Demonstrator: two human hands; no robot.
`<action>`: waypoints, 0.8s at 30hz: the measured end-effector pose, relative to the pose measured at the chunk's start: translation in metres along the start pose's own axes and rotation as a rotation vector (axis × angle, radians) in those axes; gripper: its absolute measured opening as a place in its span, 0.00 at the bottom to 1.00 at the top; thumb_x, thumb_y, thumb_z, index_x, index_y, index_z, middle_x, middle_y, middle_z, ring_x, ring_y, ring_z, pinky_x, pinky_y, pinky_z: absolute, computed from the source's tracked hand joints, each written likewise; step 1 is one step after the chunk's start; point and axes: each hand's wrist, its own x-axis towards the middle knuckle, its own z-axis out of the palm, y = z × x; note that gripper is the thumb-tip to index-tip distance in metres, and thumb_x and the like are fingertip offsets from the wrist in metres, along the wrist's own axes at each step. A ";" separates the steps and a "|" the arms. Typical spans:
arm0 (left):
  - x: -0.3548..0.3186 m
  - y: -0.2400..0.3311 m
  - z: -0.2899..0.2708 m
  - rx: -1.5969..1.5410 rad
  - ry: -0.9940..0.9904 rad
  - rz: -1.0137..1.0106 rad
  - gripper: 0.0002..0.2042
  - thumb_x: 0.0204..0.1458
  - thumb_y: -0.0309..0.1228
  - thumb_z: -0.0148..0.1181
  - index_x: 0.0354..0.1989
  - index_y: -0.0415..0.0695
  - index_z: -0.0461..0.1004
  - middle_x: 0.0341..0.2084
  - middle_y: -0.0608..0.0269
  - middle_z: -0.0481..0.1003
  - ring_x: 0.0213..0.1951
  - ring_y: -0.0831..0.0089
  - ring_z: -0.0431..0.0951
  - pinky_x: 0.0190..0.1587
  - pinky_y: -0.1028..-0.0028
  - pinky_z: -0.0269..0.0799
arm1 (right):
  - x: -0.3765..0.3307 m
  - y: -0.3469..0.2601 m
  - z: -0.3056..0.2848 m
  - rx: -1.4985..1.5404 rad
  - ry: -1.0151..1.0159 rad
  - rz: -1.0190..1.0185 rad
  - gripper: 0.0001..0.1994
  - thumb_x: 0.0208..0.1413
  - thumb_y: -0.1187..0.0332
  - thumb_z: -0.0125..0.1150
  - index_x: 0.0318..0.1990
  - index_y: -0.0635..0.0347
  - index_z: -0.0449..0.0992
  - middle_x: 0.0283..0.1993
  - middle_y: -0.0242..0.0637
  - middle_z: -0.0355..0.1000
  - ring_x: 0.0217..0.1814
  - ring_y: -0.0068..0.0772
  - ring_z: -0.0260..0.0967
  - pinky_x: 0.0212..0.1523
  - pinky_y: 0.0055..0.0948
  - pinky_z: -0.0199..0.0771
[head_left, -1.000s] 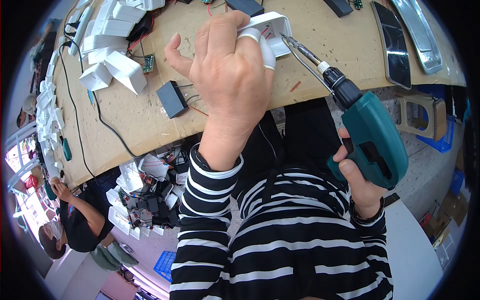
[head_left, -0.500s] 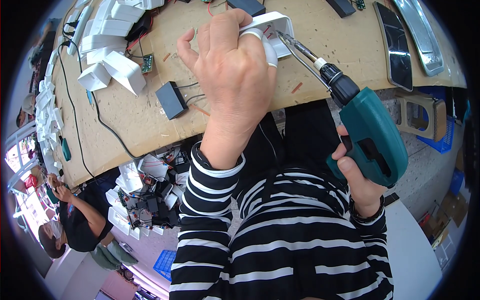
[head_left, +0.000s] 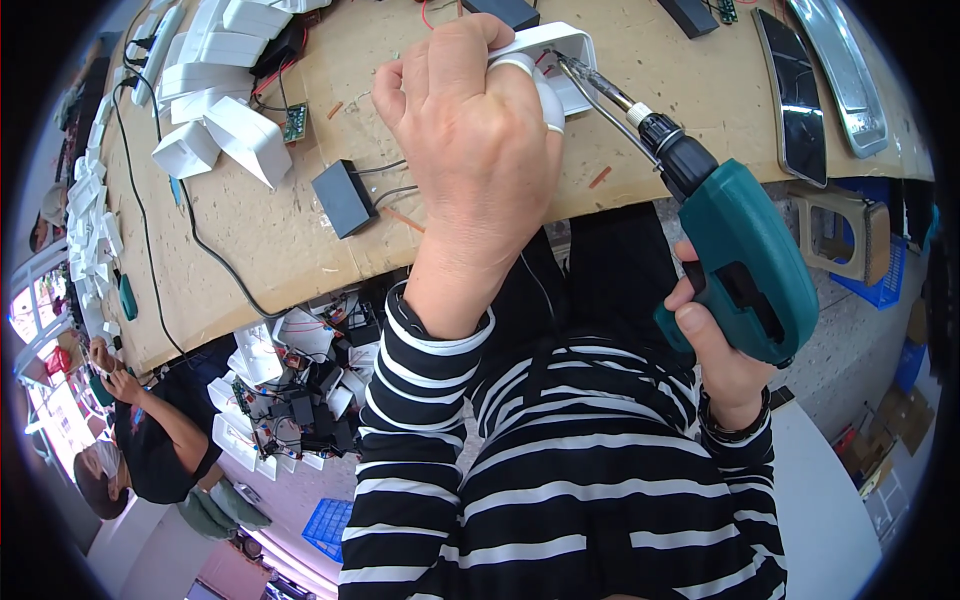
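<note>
My right hand (head_left: 725, 360) is closed around the handle of a green soldering gun (head_left: 755, 265), thumb and fingers wrapped on the grip near its trigger. Its metal tip and thin feed tube reach up and left into a white plastic housing (head_left: 575, 42). Inside that housing, short red wire ends show by the tip; whether the tip touches them I cannot make out. My left hand (head_left: 475, 150) grips the housing's near left side with bent fingers. A white rounded piece (head_left: 550, 100) lies along those fingers, partly hidden. Left of my wrist sits a black box with two leads (head_left: 343, 198).
White housings (head_left: 245, 140) and a small green circuit board (head_left: 295, 122) lie at the left of the table. A phone (head_left: 795, 100) and a metal tray (head_left: 845, 80) are at the right. A bin of parts (head_left: 300, 390) stands below; a co-worker (head_left: 165, 440) sits at far left.
The housing and my left hand have shifted slightly to the right, and the left fingers have drawn closer together. The soldering gun has tilted a little, its tip still at the housing.
</note>
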 end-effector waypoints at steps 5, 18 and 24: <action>0.001 0.002 0.000 0.049 -0.015 0.017 0.05 0.32 0.21 0.56 0.21 0.37 0.75 0.30 0.63 0.71 0.34 0.69 0.69 0.42 0.70 0.56 | 0.002 0.001 0.000 -0.064 0.025 -0.002 0.27 0.44 0.77 0.59 0.55 0.67 0.59 0.45 0.49 0.68 0.32 0.25 0.69 0.34 0.24 0.72; 0.000 0.000 0.002 -0.020 0.012 -0.013 0.04 0.31 0.21 0.57 0.20 0.37 0.74 0.30 0.63 0.71 0.34 0.69 0.69 0.42 0.70 0.57 | 0.004 -0.005 0.003 -0.036 0.071 0.044 0.25 0.45 0.77 0.59 0.53 0.67 0.61 0.42 0.46 0.69 0.32 0.24 0.68 0.34 0.23 0.72; -0.002 -0.003 0.008 -0.091 0.036 -0.058 0.03 0.31 0.21 0.57 0.19 0.37 0.74 0.30 0.63 0.71 0.34 0.69 0.69 0.42 0.70 0.57 | 0.005 -0.002 -0.001 -0.127 0.020 -0.038 0.24 0.45 0.77 0.59 0.52 0.67 0.62 0.41 0.44 0.69 0.32 0.25 0.68 0.34 0.23 0.71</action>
